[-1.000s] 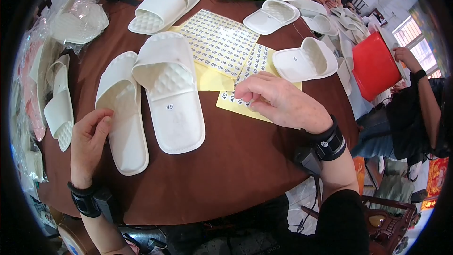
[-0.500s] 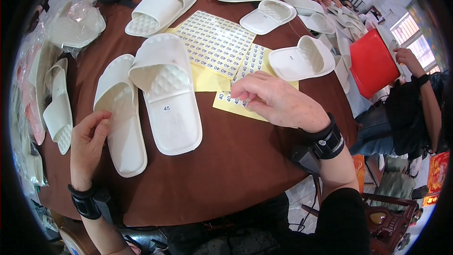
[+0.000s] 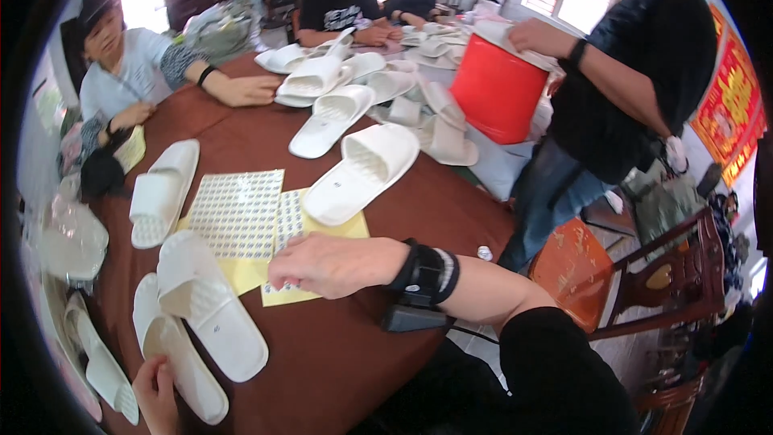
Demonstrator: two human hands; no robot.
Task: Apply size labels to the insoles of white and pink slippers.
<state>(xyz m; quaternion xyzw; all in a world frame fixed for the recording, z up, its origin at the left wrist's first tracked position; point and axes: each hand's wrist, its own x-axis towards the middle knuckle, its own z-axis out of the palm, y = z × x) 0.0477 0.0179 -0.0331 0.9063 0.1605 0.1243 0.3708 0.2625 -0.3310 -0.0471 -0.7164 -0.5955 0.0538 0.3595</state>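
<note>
- Well, at our left a white side slipper [image 3: 101,366] lies tucked near the edge, presumably to leave the middle free for our hands.
- Our left hand [image 3: 157,395] meets the outer edge of the near slipper [image 3: 193,383], thumb and fingertips close together; it seems to steady it, though we cannot tell whether they pinch it.
- This near slipper lies sole down on the brown cloth [image 3: 322,354], toe away from us, which leaves its insole facing up.
- Just to its right, touching near the toe, lies the labelled slipper [image 3: 237,346], turned alike, probably so we can see its small round mark [image 3: 216,329].
- Beyond, overlapping label sheets [image 3: 237,209] lie flat, seemingly for easy reach.
- Our right hand [image 3: 334,266] is above their near end, fingers curled; the tips are partly hidden, so we cannot tell whether they are together, apart or clamped on anything.
- Farther right, we see a red bin [image 3: 499,93], a standing person's hand [image 3: 539,36] at its rim, perhaps steadying it.
</note>
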